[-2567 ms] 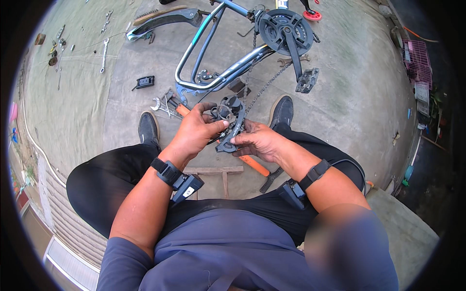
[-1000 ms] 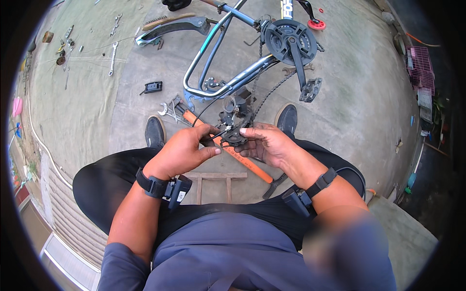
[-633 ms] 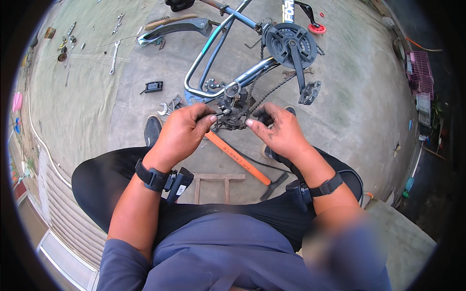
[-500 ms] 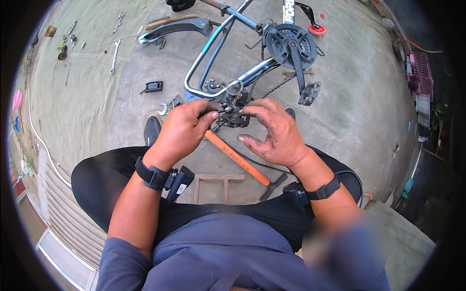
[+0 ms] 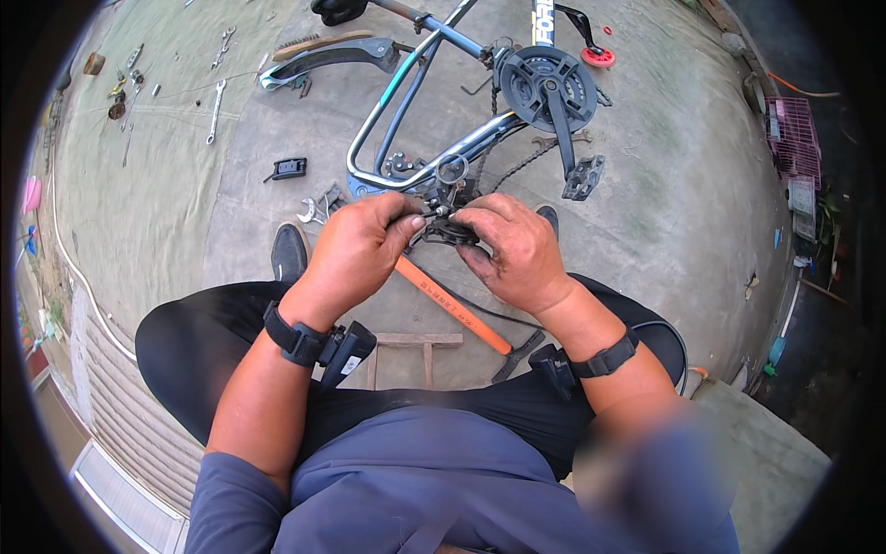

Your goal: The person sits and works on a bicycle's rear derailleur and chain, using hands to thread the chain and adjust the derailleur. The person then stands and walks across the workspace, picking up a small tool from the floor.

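A blue bicycle frame (image 5: 380,106) lies on the ground with its crankset (image 5: 531,90) and a loose-hanging chain (image 5: 526,168). At its rear end, between my hands, is a dark rear derailleur (image 5: 450,233). My left hand (image 5: 355,245) is closed in a pinch on a thin dark rod that points at the derailleur's bolt; its far part is too small to make out. My right hand (image 5: 519,254) grips the derailleur from the right, with thumb below and fingers above. Its fingertips partly cover the derailleur.
An orange-handled hammer (image 5: 452,305) lies below my hands, near a wooden frame (image 5: 420,340). To the left are a black clamp-like part (image 5: 289,169), wrenches (image 5: 216,113), a mudguard (image 5: 332,63) and a brush (image 5: 300,43). A pink wire crate (image 5: 794,131) stands far right.
My right hand has moved left and its spread thumb and fingers have closed on the derailleur. The left hand has shifted slightly right, still pinching the thin rod.
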`<state>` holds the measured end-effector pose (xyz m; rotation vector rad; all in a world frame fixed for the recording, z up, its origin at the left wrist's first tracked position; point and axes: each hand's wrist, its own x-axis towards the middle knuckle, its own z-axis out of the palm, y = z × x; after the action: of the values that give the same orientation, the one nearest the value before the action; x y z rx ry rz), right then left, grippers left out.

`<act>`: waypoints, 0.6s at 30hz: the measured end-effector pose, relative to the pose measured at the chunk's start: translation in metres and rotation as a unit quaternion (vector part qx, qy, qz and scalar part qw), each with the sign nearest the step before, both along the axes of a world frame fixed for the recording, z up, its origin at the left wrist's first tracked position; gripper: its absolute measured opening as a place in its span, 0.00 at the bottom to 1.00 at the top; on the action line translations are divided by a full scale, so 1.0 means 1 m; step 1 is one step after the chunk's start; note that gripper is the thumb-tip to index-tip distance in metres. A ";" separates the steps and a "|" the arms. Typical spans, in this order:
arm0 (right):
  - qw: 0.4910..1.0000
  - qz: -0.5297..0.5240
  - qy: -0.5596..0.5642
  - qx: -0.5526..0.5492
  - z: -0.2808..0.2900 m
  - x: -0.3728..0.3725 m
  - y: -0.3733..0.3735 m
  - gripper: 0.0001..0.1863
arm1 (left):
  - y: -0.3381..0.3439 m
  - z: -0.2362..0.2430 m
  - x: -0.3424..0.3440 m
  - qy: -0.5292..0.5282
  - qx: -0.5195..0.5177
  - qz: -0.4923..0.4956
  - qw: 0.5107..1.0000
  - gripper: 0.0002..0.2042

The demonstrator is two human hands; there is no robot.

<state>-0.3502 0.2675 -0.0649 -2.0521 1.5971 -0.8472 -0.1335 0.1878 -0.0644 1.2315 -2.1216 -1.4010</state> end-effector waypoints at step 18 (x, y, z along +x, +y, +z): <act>0.998 -0.005 0.061 -0.017 0.005 -0.009 0.001 0.17 | -0.003 -0.005 0.005 -0.010 0.047 0.032 0.998 0.08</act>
<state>-0.3588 0.2682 -0.0595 -2.1584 1.6685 -0.7699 -0.1283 0.1845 -0.0699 1.3419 -2.0310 -1.4830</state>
